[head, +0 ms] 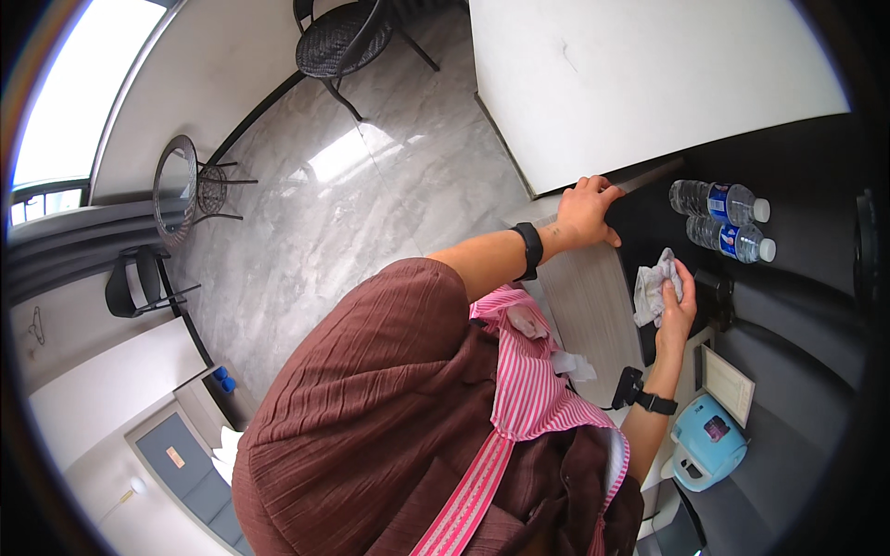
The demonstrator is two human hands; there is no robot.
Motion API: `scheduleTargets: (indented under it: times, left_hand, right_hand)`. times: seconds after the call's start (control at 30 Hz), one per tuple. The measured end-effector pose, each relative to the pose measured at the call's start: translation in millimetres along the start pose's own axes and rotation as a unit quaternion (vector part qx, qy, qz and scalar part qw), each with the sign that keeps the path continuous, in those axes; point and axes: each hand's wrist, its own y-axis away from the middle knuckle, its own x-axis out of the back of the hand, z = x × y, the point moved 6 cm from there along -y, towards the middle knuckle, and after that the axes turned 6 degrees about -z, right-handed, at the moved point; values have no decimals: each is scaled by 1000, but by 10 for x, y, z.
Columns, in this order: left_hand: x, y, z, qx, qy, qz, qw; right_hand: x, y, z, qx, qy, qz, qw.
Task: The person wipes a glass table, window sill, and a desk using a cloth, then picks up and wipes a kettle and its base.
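Observation:
My right hand pinches a crumpled whitish cloth over the black tabletop. At the near edge of that top, my left hand rests with its fingers spread and nothing in them. It is close to the corner of a large white panel. Beyond the hands are two clear plastic water bottles with white caps and blue labels, side by side. Below the black top, a wood-grain front faces me. A pink-striped apron with cloth tucked in it hangs at my front.
Past my right hand are a small dark object, a framed card and a light blue appliance. On the marbled floor behind me are a black woven chair, a round glass-topped table and another dark chair.

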Motion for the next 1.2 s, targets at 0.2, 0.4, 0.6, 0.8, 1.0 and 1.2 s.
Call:
scheduleTargets:
  times: [0.2, 0.4, 0.6, 0.8, 1.0, 1.2]
  left_hand:
    - [-53, 35, 101, -6, -36, -5, 999]
    - [48, -42, 244, -41, -190, 62, 979]
    - [-430, 601, 900, -171, 13, 55, 984]
    - [-2012, 739, 2169, -197, 86, -219, 952]
    - [-3045, 173, 2862, -186, 116, -161, 962]
    - [-3296, 90, 2936, -37, 155, -290, 944]
  right_hand:
    - [397, 699, 17, 33, -4, 30, 999]
    - [990, 1449, 259, 54, 111, 125, 984]
    - [2051, 2645, 1045, 6, 136, 310, 941]
    - [1962, 2882, 1624, -9, 457, 309, 834]
    - [2140, 2897, 1627, 56, 390, 332, 857]
    - [2237, 2795, 1690, 16, 315, 361, 878]
